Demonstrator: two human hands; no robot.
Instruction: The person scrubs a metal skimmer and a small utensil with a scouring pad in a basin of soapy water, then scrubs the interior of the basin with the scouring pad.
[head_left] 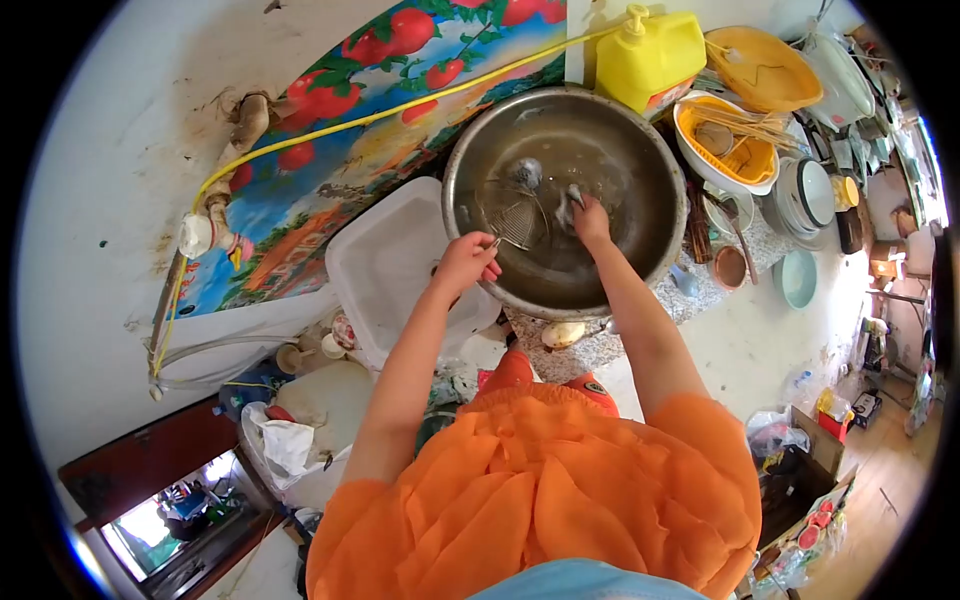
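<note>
A large metal basin [600, 265] with water in it stands in front of me. At its left rim my left hand [469, 264] is closed on the handle of a wire strainer [517, 222], whose mesh lies inside the basin. My right hand [590, 218] reaches over the water, fingers closed on a grey cloth [570, 208]. Another greyish lump [526, 173] sits in the basin above the strainer; what it is I cannot make out.
Left of the basin is a white plastic tub [385, 270]. A yellow jug [650, 60] stands behind it, with a yellow hose [400, 117] running left. Bowls, an orange basket [750, 155] and a light green bowl [796, 279] are at the right.
</note>
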